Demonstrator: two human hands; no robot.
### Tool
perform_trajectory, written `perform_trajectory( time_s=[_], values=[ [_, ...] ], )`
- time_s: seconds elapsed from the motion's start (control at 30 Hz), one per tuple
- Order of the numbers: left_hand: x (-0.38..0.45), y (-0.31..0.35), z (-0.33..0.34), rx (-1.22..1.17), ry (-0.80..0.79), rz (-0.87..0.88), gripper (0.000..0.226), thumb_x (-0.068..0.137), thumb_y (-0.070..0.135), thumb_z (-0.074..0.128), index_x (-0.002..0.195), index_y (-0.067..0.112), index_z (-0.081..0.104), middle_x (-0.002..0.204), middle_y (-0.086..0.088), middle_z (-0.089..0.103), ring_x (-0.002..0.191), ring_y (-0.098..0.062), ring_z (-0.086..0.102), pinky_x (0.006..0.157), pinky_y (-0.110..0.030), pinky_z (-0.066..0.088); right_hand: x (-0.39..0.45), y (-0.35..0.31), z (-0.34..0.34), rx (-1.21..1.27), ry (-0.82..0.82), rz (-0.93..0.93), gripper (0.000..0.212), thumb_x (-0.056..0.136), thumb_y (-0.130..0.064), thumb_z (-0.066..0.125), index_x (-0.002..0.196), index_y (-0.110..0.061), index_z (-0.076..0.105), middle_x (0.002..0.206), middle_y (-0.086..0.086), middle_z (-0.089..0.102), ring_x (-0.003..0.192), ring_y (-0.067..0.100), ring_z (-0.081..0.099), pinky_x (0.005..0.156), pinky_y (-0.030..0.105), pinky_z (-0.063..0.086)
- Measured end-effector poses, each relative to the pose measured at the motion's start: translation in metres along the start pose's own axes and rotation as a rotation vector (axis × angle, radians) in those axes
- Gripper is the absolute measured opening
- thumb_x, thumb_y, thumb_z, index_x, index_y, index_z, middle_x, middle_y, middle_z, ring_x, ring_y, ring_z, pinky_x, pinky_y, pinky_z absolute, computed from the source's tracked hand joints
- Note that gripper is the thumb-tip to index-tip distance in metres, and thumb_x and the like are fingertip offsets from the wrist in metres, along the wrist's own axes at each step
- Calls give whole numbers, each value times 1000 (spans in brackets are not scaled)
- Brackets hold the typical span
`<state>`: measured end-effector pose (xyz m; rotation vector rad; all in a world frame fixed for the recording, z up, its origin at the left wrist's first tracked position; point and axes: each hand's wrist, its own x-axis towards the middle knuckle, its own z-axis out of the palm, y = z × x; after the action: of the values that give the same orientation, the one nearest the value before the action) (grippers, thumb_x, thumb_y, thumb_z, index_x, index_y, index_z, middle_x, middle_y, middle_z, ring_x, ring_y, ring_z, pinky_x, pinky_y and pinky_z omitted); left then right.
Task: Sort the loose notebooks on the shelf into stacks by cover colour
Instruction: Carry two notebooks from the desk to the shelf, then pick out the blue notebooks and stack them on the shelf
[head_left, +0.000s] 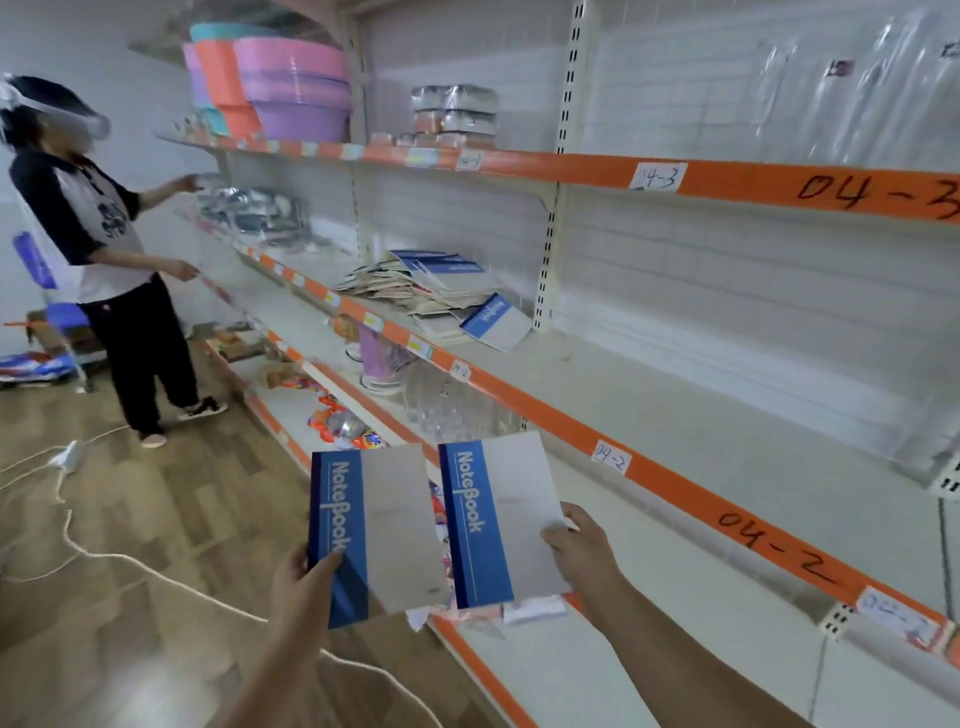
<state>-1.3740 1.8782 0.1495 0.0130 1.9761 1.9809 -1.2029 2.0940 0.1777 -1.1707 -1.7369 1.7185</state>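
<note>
Views: one only, the head camera, so nothing is shared between views.
Position: worn on the person's head, standing in the aisle in front of the shelf (675, 415) unit.
Facing: forward and down, turned somewhat left along the run of shelves, which recede toward upper left.
Lens: wide-angle; shelf edges bow and the floor (130, 519) spreads wide at lower left.
Nearness: close to both hands; left hand (301, 592) and right hand (582, 551) rise from the bottom edge, each with a notebook, left notebook (374, 530) and right notebook (498, 519).
Middle distance: notebook pile (436, 291) on the shelf.
Far: another person (104, 249) at upper left.
</note>
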Motion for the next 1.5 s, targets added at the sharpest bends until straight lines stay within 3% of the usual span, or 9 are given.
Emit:
perform_trajectory(
  time_s=[0.2, 0.33, 0.43, 0.63, 0.77, 0.87, 1.0, 1.23, 1.5],
  values=[
    [90, 21, 28, 65, -108, 34, 20, 95, 13, 58, 114, 13, 51, 103, -13, 60, 95, -37, 57, 85, -48, 45, 60, -24, 34, 48, 73, -14, 27, 91, -6, 47, 115, -18, 52, 95, -2, 61, 81, 15, 61, 57, 24, 44],
    [159, 47, 43, 113, -194, 71, 17, 96, 9, 57, 111, 11, 51, 102, -12, 59, 90, -29, 56, 72, -36, 45, 103, -44, 67, 105, 157, 8, 31, 86, -9, 54, 117, -16, 54, 101, 5, 62, 83, 20, 61, 63, 26, 48],
    [205, 71, 56, 153, -259, 101, 12, 97, 10, 56, 108, 12, 53, 95, -7, 60, 79, -22, 55, 70, -35, 43, 130, -57, 90, 179, 213, 23, 28, 89, 2, 48, 106, -17, 59, 81, 3, 61, 65, 15, 55, 45, 18, 40],
    [280, 104, 89, 208, -390, 119, 10, 99, 15, 55, 108, 17, 52, 101, -8, 59, 82, -20, 53, 73, -37, 41, 170, -83, 116, 282, 330, 27, 20, 85, -6, 59, 98, -20, 61, 84, 3, 63, 72, 18, 57, 57, 25, 41],
    [314, 120, 116, 209, -453, 133, 12, 98, 11, 55, 108, 16, 53, 93, -3, 59, 78, -13, 51, 66, -34, 40, 192, -103, 120, 322, 387, -11, 47, 60, -18, 59, 107, -15, 64, 93, 1, 67, 80, 19, 61, 61, 26, 42],
    [335, 129, 143, 202, -531, 156, 14, 97, 9, 54, 109, 16, 55, 96, -3, 62, 80, -18, 55, 67, -33, 42, 208, -116, 114, 328, 421, -45, 39, 61, -19, 58, 100, -22, 62, 87, -3, 65, 75, 13, 59, 57, 25, 38],
    [351, 137, 185, 179, -606, 134, 13, 96, 3, 54, 108, 9, 55, 92, -14, 60, 74, -23, 55, 64, -31, 40, 233, -119, 92, 320, 498, -64, 26, 88, -2, 52, 102, -21, 62, 92, 0, 65, 80, 17, 58, 60, 27, 38],
    [353, 155, 280, 112, -720, 164, 29, 77, 19, 70, 103, 17, 57, 91, -7, 62, 79, -22, 55, 64, -29, 38, 269, -127, 32, 343, 677, -69, 30, 88, 5, 48, 101, -19, 61, 86, 0, 63, 73, 16, 55, 58, 27, 37],
    [363, 142, 396, 348, -759, 141, 10, 92, 7, 53, 102, 9, 52, 91, -12, 56, 75, -23, 53, 60, -31, 44, 302, -126, -43, 326, 827, -36, 31, 89, 8, 47, 110, -12, 59, 89, 8, 60, 70, 17, 55, 57, 27, 40]
  ],
)
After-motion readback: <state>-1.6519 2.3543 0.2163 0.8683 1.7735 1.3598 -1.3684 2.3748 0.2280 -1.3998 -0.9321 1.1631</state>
